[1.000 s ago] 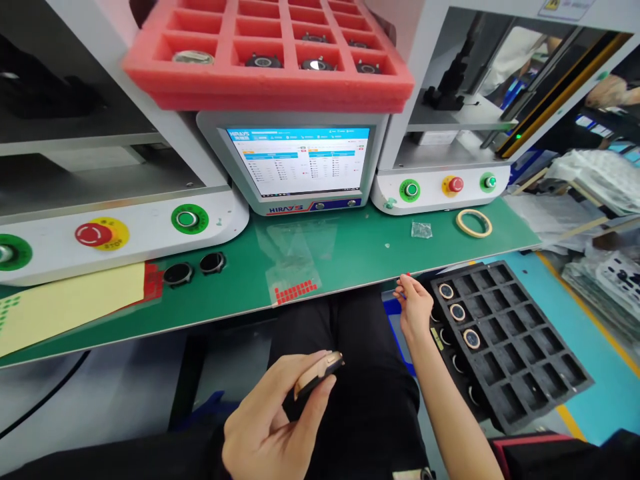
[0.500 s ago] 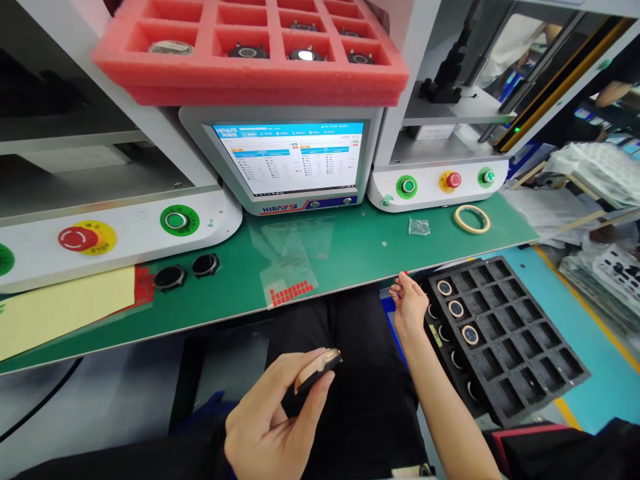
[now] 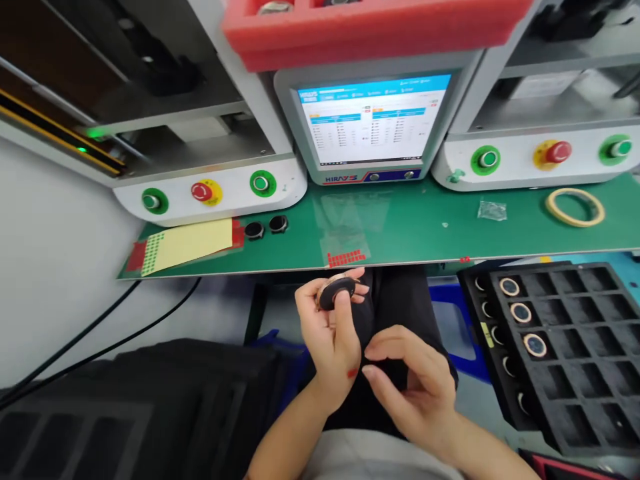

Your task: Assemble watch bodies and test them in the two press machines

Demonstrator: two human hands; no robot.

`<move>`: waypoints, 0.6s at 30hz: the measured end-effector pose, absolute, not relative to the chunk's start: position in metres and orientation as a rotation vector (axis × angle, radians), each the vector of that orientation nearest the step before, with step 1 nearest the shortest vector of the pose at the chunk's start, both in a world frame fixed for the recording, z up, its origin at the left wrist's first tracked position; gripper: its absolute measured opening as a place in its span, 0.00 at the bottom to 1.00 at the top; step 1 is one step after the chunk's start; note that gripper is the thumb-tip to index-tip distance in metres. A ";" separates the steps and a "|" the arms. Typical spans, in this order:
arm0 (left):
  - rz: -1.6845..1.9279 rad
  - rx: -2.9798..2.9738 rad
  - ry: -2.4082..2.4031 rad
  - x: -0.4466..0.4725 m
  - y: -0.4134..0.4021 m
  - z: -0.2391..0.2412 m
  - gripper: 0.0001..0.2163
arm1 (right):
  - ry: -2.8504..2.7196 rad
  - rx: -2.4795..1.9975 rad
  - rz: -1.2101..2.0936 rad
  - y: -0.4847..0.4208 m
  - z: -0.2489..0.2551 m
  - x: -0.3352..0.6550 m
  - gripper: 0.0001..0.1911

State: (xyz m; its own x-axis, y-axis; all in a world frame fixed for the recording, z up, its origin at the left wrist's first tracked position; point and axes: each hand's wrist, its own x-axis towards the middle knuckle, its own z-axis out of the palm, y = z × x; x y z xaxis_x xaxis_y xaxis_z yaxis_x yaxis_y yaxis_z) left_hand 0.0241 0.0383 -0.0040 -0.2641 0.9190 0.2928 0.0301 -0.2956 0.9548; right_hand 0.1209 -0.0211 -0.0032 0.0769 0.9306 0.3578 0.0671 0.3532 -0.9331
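Observation:
My left hand (image 3: 333, 333) is closed around a round watch case (image 3: 332, 293), above my lap. The case has a black face turned up and a gold-coloured rim; my thumb presses on it. A small red sticker (image 3: 353, 373) lies on the skin near my left wrist. My right hand (image 3: 415, 380) hovers just to the right of that wrist, thumb and forefinger apart, with nothing visible between them. Behind my hands, a clear sheet of red stickers (image 3: 347, 258) lies at the bench edge. More red stickers (image 3: 465, 259) stick to the edge farther right.
A black foam tray (image 3: 575, 320) with several watch cases stands at the right. On the green bench (image 3: 410, 227) lie two dark watches (image 3: 267, 227), a yellow sheet (image 3: 195, 243), a small clear bag (image 3: 493, 210) and a tape roll (image 3: 575, 207). A monitor (image 3: 373, 127) stands behind.
My right hand has come from the bench edge by the tray to beside my left wrist. My left hand has turned the watch case black face up. The view has swung left.

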 end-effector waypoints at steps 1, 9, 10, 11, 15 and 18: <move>1.690 1.320 1.250 0.024 0.039 -0.003 0.04 | -1.386 -0.981 0.839 -0.023 0.000 0.117 0.11; 1.919 1.540 1.311 0.021 0.043 0.001 0.05 | -1.371 -1.044 0.785 -0.026 0.003 0.109 0.08; 1.940 1.560 1.317 0.021 0.044 0.000 0.05 | -1.369 -1.049 0.776 -0.026 0.005 0.109 0.08; 1.960 1.581 1.317 0.021 0.044 -0.001 0.05 | -1.369 -1.052 0.769 -0.027 0.006 0.108 0.08; 1.992 1.687 1.307 0.019 0.042 -0.003 0.08 | -1.370 -1.055 0.793 -0.025 0.008 0.108 0.07; 1.953 1.692 1.342 0.017 0.039 -0.003 0.10 | -1.394 -1.036 0.843 -0.023 0.009 0.110 0.06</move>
